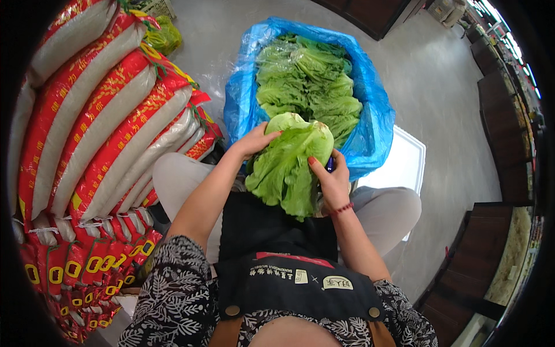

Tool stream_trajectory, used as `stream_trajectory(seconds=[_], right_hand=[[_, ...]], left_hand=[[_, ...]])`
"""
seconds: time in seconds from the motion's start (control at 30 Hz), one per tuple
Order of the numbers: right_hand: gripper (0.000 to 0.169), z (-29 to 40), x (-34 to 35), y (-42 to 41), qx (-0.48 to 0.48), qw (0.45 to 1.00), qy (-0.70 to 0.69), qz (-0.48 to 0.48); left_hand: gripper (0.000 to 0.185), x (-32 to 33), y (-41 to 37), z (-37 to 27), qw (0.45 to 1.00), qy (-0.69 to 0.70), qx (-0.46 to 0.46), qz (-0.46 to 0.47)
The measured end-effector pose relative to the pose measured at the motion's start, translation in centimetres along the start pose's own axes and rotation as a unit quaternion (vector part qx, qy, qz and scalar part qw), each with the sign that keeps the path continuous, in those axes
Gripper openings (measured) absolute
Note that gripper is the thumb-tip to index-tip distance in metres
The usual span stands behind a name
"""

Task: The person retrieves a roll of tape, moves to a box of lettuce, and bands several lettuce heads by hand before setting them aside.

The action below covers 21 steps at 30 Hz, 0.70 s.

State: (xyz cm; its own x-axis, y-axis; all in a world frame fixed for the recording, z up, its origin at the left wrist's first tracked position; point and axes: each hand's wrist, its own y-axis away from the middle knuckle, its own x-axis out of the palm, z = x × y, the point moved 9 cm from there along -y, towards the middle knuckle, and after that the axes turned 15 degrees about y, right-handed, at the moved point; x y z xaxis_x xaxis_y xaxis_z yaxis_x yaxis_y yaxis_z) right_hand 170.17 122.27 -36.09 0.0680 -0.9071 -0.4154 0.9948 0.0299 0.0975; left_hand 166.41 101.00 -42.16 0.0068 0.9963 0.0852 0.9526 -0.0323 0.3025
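A head of green leaf lettuce (pixel 288 167) is held above my lap, its pale base pointing away from me and its leaves hanging toward my apron. My left hand (pixel 256 141) grips its left side, thumb on top. On the right side, my right hand (pixel 333 175) closes around the lettuce, its thumb against the leaves. A small dark blue object (pixel 330 164) shows beside the right fingers; what it is cannot be made out. Just beyond both hands stands a container lined with a blue plastic bag (pixel 376 117), filled with rows of lettuce heads (pixel 308 73).
Red and white printed sacks (pixel 108 126) are piled high on my left. A white foam lid or box (pixel 396 167) lies partly under the blue bag. Behind the sacks is a yellow-green net bag (pixel 164 37). Dark wooden display units (pixel 505 126) line the right side of the grey floor (pixel 442 86).
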Motion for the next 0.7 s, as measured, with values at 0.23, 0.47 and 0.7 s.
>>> stream_trajectory(seconds=[0.23,0.47,0.7], right_hand=[[0.067,3.2,1.5,-1.2,-0.099,0.975,0.196,-0.038],[0.065,3.5,3.7,-2.1,-0.072,0.977,0.197,-0.033],[0.032,2.6,-0.1,-3.6,-0.029,0.997,0.040,0.054]], left_hand=[[0.040,-2.0,-3.3,2.5,0.944,-0.302,0.083,0.106],[0.078,1.6,6.0,-7.3,0.949,-0.208,0.229,-0.055],[0.075,0.1,4.8,-5.8,0.960,-0.210,0.175,-0.051]])
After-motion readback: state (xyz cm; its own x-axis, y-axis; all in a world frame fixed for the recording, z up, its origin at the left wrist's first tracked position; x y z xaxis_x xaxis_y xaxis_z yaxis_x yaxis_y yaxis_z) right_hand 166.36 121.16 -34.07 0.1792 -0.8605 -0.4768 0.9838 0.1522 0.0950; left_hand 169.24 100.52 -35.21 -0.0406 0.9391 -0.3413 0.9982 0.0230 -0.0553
